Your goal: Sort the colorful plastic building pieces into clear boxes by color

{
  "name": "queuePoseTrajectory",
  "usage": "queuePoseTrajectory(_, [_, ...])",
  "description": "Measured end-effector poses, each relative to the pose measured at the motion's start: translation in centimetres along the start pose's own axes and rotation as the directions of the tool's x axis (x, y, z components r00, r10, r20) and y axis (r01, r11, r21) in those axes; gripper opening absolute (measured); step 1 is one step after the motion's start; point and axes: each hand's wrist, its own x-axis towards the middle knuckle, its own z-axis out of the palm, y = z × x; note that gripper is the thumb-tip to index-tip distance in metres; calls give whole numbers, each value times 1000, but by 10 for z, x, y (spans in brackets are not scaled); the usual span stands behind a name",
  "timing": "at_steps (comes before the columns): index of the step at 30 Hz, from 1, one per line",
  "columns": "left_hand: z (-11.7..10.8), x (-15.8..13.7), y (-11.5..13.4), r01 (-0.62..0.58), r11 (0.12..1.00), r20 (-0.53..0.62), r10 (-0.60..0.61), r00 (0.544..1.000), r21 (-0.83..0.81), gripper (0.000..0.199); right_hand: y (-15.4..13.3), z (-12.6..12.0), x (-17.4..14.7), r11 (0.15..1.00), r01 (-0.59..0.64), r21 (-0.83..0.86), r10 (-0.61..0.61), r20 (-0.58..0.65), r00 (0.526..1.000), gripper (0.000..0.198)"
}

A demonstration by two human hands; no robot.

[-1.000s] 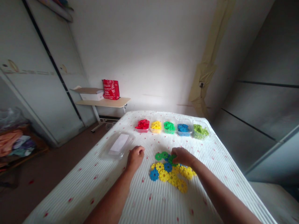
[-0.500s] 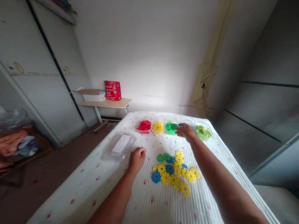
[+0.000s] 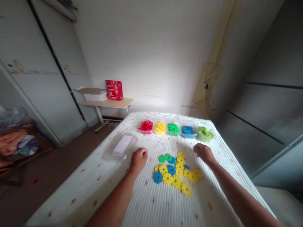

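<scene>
Flower-shaped plastic discs lie flat on the white cover in a cluster: yellow discs (image 3: 176, 182), blue discs (image 3: 157, 177) and green discs (image 3: 162, 158). Some overlap or look joined. Left of the cluster rests my left hand (image 3: 139, 160), fingers curled closed, with no piece showing in it. My right hand (image 3: 204, 152) is above the cover, right of the cluster and in front of the clear box of blue discs (image 3: 188, 131). Its fingers are closed together, and whatever they may hold is hidden.
Clear boxes stand in a row at the back, with red pieces (image 3: 146, 125), yellow pieces (image 3: 159, 127), green pieces (image 3: 173, 128) and light-green pieces (image 3: 205, 132). A clear lid (image 3: 121, 146) with a white label lies at left. Beyond is a small table (image 3: 125, 103) with a red bag (image 3: 114, 90).
My right hand has drawn back from the boxes toward me and to the right, uncovering the box of blue discs. My left hand has stayed in place.
</scene>
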Motion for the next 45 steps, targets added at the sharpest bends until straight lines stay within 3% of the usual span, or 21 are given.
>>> queuePoseTrajectory(3, [-1,-1,2,1,1000,6,-1,1000,6,20,29,0,-18,991,35,-130,-48,-95,994,17])
queuePoseTrajectory(7, [-3,-6,15,-27,1000,57,28,998,-12,19,36,6,-25,972,69,-226,-96,-111,989,20])
queuePoseTrajectory(9, [-4,-10,26,-117,992,100,121,988,-41,16,33,9,-25,953,69,-296,-104,-104,989,19])
queuePoseTrajectory(12, [-4,-16,43,-294,950,172,309,936,-109,14,30,12,-23,940,67,-334,-107,-103,989,19])
queuePoseTrajectory(15, [-1,-20,54,-358,926,179,375,910,-119,14,31,12,-23,940,60,-337,-102,-108,989,20])
queuePoseTrajectory(23, [14,-17,47,-199,979,117,193,974,44,20,31,11,-24,946,63,-318,-99,-99,990,19])
queuePoseTrajectory(30, [23,-7,52,-151,977,261,109,959,148,11,34,14,-23,949,80,-305,-121,-120,985,19])
queuePoseTrajectory(36, [24,-2,44,49,999,334,-49,941,7,8,39,18,-21,947,89,-308,-141,-152,978,18])
queuePoseTrajectory(40, [27,8,48,31,990,379,25,925,-140,8,40,18,-21,946,114,-304,-169,-163,972,18])
queuePoseTrajectory(45, [38,22,61,-85,993,441,114,891,-83,23,39,17,-20,950,108,-294,-161,-163,973,18])
